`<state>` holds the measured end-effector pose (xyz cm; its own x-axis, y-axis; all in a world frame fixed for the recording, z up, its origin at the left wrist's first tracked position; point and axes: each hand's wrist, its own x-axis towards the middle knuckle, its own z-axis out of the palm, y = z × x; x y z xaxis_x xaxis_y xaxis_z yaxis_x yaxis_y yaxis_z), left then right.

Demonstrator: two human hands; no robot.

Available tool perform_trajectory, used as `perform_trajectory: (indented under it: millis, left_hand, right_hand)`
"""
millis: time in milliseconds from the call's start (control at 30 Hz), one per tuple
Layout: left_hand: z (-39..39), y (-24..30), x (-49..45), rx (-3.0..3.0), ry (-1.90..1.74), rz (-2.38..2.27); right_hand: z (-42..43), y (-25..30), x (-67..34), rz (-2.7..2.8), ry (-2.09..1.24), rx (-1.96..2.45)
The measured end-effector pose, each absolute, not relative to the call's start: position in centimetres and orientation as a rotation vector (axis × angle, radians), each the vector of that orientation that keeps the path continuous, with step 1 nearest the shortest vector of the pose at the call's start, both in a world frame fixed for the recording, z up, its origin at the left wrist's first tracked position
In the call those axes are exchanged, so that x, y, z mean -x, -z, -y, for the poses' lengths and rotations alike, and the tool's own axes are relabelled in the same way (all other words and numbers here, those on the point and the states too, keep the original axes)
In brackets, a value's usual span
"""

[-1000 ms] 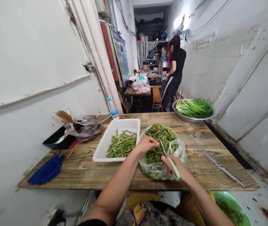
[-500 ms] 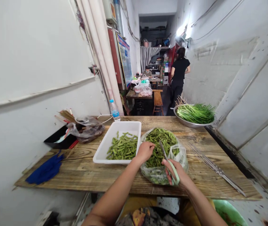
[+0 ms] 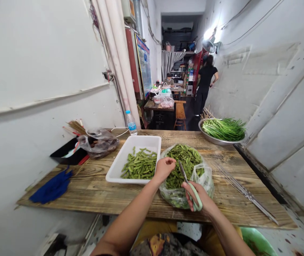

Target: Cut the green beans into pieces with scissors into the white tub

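Note:
My left hand [image 3: 164, 168] is curled with its fingertips pinched over the pods in a clear plastic bag of green soybean pods [image 3: 185, 160]; what it pinches is too small to name. My right hand [image 3: 198, 196] grips green-handled scissors [image 3: 188, 181], blades pointing up and away over the bag. Left of the bag stands a white rectangular tray [image 3: 126, 158] holding several trimmed pods [image 3: 140, 165]. All of it rests on a wooden plank table [image 3: 101, 192].
A metal bowl of green chives on skewers [image 3: 223, 129] sits at the far right. Loose metal skewers [image 3: 245, 192] lie on the right. A black tray with a bag and sticks [image 3: 88, 144], a blue cloth [image 3: 52, 186], a water bottle [image 3: 131, 124]. A person in black [image 3: 205, 85] stands down the corridor.
My left hand has drawn slightly back toward me over the bag. The person in black has walked farther down the corridor. The view has tilted a little.

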<state>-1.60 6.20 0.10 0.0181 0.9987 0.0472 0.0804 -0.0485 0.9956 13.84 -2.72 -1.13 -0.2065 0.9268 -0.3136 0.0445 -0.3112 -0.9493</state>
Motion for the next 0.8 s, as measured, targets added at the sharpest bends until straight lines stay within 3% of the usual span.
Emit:
perform_trajectory:
  millis: [467, 800]
  left_hand:
    - [-5.99, 0.31, 1.54, -1.009, -1.221, -1.189]
    - [-5.98, 0.59, 2.03, -1.46, -1.1, -1.291]
  right_hand:
    - [2.91, 0.77, -13.91, 1.213, -1.594, 1.342]
    - [2.92, 1.29, -14.2, 1.205, -1.588, 1.322]
